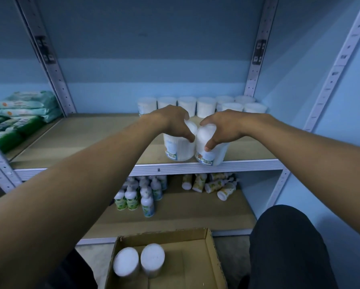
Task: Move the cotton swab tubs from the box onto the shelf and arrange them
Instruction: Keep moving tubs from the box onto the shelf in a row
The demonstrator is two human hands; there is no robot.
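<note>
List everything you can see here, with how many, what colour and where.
Held tubs: two, white, at the shelf's front edge, side by side.
Back tubs: eight visible, white, back right of the shelf.
Boxed tubs: two, white lids, in the box.
Box: one, brown cardboard, on the floor.
Shelf: tan board, grey metal frame.
Packs: several, green and pale teal, stacked on the left.
Bottles: many, white and green, lower shelf; some lying down on the right.
Hands: left and right, each gripping one held tub.
</note>
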